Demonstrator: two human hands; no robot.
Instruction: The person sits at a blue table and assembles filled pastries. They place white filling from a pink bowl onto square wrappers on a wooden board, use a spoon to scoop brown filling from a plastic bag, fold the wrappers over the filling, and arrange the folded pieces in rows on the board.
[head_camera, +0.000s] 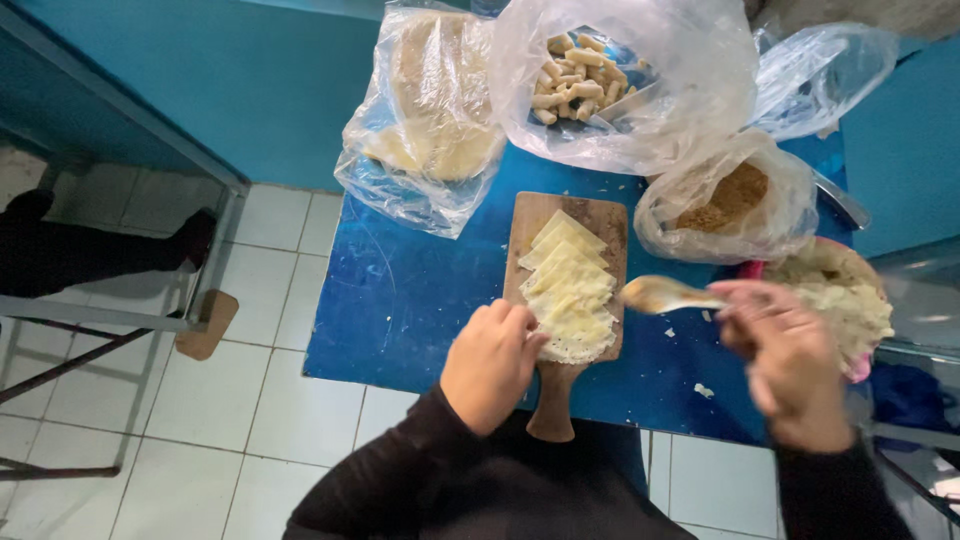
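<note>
A wooden cutting board (602, 214) with a handle lies on a small blue table (400, 300). Several thin pale dough squares (566, 285) overlap along it. My left hand (490, 365) rests on the near left edge of the dough, fingers curled onto it. My right hand (785, 350), blurred, holds a spoon (660, 294) whose bowl hovers just right of the board. A pink bowl of pale mashed filling (850, 300) sits under and behind my right hand.
At the table's far side stand clear plastic bags: one with flat dough sheets (432, 110), one with rolled pastry sticks (580, 80), one with brown crumbs (730, 200). White tiled floor lies left; a dark shoe (195, 235) and metal frame legs show there.
</note>
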